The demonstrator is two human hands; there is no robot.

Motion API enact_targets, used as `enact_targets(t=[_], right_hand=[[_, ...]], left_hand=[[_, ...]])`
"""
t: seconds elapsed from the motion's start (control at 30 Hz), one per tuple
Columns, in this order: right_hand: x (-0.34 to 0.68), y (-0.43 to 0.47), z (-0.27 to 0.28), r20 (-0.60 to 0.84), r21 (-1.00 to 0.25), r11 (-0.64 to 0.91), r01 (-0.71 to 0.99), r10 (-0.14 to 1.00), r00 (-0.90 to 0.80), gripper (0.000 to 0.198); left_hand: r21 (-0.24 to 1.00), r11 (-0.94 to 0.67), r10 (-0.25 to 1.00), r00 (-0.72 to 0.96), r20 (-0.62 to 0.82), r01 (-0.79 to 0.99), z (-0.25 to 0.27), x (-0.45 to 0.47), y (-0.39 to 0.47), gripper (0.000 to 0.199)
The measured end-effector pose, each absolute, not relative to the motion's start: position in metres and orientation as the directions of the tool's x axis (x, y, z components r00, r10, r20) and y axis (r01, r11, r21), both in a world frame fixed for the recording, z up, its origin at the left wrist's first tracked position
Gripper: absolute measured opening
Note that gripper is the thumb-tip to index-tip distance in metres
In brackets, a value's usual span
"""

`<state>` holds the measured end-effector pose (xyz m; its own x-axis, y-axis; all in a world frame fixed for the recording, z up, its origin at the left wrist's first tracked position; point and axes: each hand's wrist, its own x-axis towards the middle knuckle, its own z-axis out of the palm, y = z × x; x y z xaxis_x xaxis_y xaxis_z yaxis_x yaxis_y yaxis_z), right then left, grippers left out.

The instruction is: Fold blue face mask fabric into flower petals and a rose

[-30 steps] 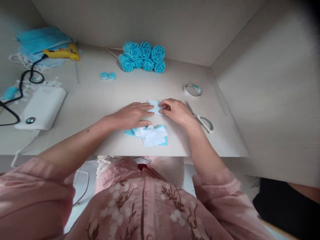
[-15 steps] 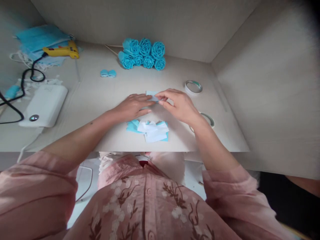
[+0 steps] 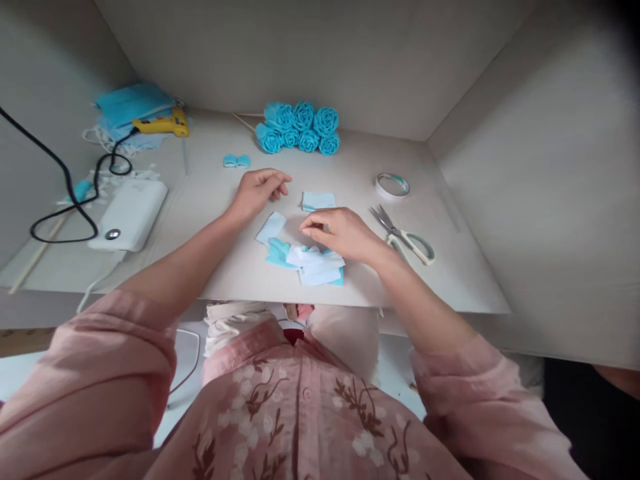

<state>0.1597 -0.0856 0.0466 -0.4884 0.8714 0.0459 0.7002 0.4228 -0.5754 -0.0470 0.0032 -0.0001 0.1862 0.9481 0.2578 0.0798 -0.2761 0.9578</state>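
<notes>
My left hand (image 3: 263, 191) hovers over the table left of the middle, fingers loosely bent and nothing visible in them. Below it lies a pale blue rectangular piece of fabric (image 3: 270, 228), set at a slant. My right hand (image 3: 340, 232) is just above a small pile of white and blue fabric pieces (image 3: 320, 270), its fingers curved with a gap to the thumb; I see nothing held. Another pale blue folded fabric piece (image 3: 319, 201) lies flat beyond the right hand. Scissors (image 3: 403, 237) rest right of that hand, blades partly apart.
A tape roll (image 3: 393, 185) lies at the right. Blue fabric roses (image 3: 300, 127) are at the back, a small blue bow-like piece (image 3: 237, 161) left of them. A yellow glue gun (image 3: 163, 125), blue face masks (image 3: 131, 105) and a white power bank (image 3: 131, 213) occupy the left.
Both hands have left the pale blue piece and moved apart, the left one back and leftward, the right one nearer the pile. The scissors now show fully. The view has shifted slightly.
</notes>
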Motion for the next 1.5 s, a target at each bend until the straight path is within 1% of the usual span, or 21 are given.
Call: enact_targets(t=[0.1, 0.17, 0.23, 0.3, 0.37, 0.4, 0.43, 0.5, 0.57, 0.67, 0.7, 0.77, 0.83, 0.9, 1.03, 1.1, 1.17, 1.23, 1.33, 1.4, 1.5], right_hand=[[0.143, -0.069, 0.045, 0.075, -0.446, 0.505, 0.739, 0.844, -0.531, 0.019], [0.131, -0.057, 0.042, 0.085, -0.33, 0.596, 0.732, 0.791, -0.606, 0.026], [0.12, -0.046, 0.038, 0.05, -0.239, 0.678, 0.696, 0.724, -0.688, 0.033], [0.113, -0.038, 0.034, 0.026, -0.173, 0.714, 0.679, 0.693, -0.721, 0.027], [0.113, -0.033, 0.033, 0.058, -0.155, 0.672, 0.724, 0.738, -0.673, 0.018], [0.115, -0.03, 0.033, 0.09, -0.182, 0.625, 0.759, 0.779, -0.621, 0.016], [0.12, -0.029, 0.034, 0.12, -0.239, 0.568, 0.788, 0.822, -0.556, 0.015], [0.132, -0.026, 0.036, 0.155, -0.419, 0.456, 0.785, 0.888, -0.433, 0.016], [0.144, -0.024, 0.038, 0.155, -0.596, 0.384, 0.705, 0.917, -0.368, 0.02], [0.157, -0.026, 0.039, 0.127, -0.777, 0.298, 0.555, 0.937, -0.326, 0.031], [0.16, -0.027, 0.038, 0.109, -0.823, 0.265, 0.503, 0.942, -0.317, 0.034], [0.163, -0.029, 0.036, 0.073, -0.888, 0.205, 0.413, 0.947, -0.312, 0.039], [0.165, -0.031, 0.034, 0.058, -0.914, 0.18, 0.364, 0.945, -0.321, 0.042], [0.166, -0.034, 0.03, 0.066, -0.917, 0.191, 0.349, 0.938, -0.342, 0.042], [0.166, -0.04, 0.025, 0.091, -0.871, 0.261, 0.416, 0.918, -0.386, 0.039], [0.166, -0.043, 0.025, 0.092, -0.844, 0.283, 0.456, 0.913, -0.398, 0.042], [0.165, -0.047, 0.027, 0.105, -0.851, 0.274, 0.448, 0.925, -0.366, 0.046], [0.164, -0.049, 0.029, 0.139, -0.876, 0.264, 0.404, 0.939, -0.313, 0.047], [0.162, -0.049, 0.029, 0.196, -0.898, 0.271, 0.347, 0.952, -0.236, 0.038], [0.161, -0.048, 0.025, 0.202, -0.916, 0.253, 0.313, 0.961, -0.187, 0.032], [0.16, -0.045, 0.019, 0.194, -0.947, 0.225, 0.228, 0.969, -0.152, 0.031]], left_hand=[[0.981, -0.196, 0.966, 0.171, 0.193, 0.004, 0.001, -0.046, 0.003, 0.026], [0.987, -0.158, 0.974, 0.158, 0.161, -0.031, 0.004, -0.045, 0.001, 0.024], [0.991, -0.122, 0.98, 0.154, 0.129, -0.054, 0.006, -0.044, -0.001, 0.024], [0.994, -0.085, 0.982, 0.163, 0.095, -0.068, 0.007, -0.044, -0.002, 0.023], [0.994, -0.057, 0.982, 0.176, 0.073, -0.099, 0.008, -0.044, -0.002, 0.021], [0.991, -0.049, 0.981, 0.179, 0.071, -0.122, 0.008, -0.044, -0.002, 0.021], [0.988, -0.048, 0.981, 0.179, 0.074, -0.146, 0.008, -0.043, -0.002, 0.022], [0.982, -0.052, 0.979, 0.184, 0.086, -0.183, 0.008, -0.042, -0.003, 0.029], [0.98, -0.043, 0.975, 0.205, 0.084, -0.195, 0.009, -0.04, -0.004, 0.044], [0.983, -0.021, 0.967, 0.245, 0.065, -0.18, 0.01, -0.037, -0.007, 0.065], [0.985, -0.025, 0.966, 0.25, 0.068, -0.172, 0.011, -0.036, -0.009, 0.067], [0.986, -0.044, 0.962, 0.259, 0.086, -0.164, 0.012, -0.035, -0.013, 0.062], [0.985, -0.052, 0.957, 0.275, 0.095, -0.163, 0.013, -0.034, -0.016, 0.054], [0.988, -0.047, 0.948, 0.304, 0.09, -0.148, 0.013, -0.033, -0.019, 0.048], [0.995, -0.021, 0.933, 0.356, 0.056, -0.1, 0.011, -0.031, -0.021, 0.042], [0.995, -0.015, 0.935, 0.35, 0.05, -0.103, 0.011, -0.031, -0.022, 0.041], [0.994, -0.026, 0.944, 0.326, 0.059, -0.105, 0.012, -0.03, -0.023, 0.04], [0.994, -0.037, 0.951, 0.302, 0.066, -0.1, 0.014, -0.03, -0.025, 0.039], [0.995, -0.036, 0.952, 0.298, 0.063, -0.094, 0.016, -0.029, -0.027, 0.04], [0.995, -0.04, 0.947, 0.314, 0.068, -0.093, 0.016, -0.029, -0.027, 0.04], [0.995, -0.051, 0.931, 0.355, 0.08, -0.09, 0.015, -0.029, -0.027, 0.038]])
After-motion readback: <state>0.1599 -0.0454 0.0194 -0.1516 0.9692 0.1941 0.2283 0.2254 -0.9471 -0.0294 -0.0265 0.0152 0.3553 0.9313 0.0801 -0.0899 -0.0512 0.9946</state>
